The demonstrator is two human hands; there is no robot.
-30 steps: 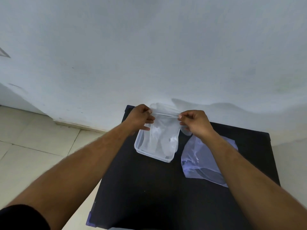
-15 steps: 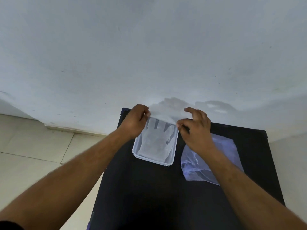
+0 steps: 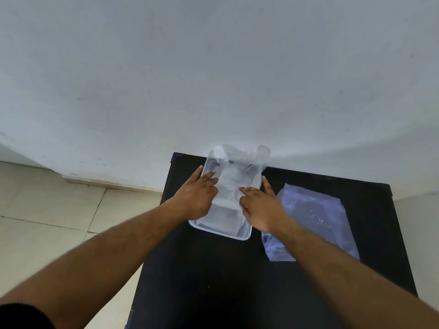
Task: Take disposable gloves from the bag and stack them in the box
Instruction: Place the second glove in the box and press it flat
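Observation:
A clear plastic box (image 3: 222,233) stands on the black table (image 3: 237,281), near its far edge. A thin see-through glove (image 3: 234,179) lies spread inside it, its fingers poking over the far rim against the wall. My left hand (image 3: 198,197) rests flat on the glove's left side with fingers apart. My right hand (image 3: 260,206) presses its fingertips on the glove's right side, index finger along the box's right rim. Neither hand grips anything. The clear plastic bag (image 3: 316,214) lies flat to the right of the box, partly under my right forearm.
A pale wall (image 3: 213,79) rises directly behind the table's far edge. Light floor tiles (image 3: 47,222) lie to the left of the table. The near part of the table is bare black surface.
The glove was held pinched between both hands above the box; now it lies in the box, and both hands have let go and press flat on it.

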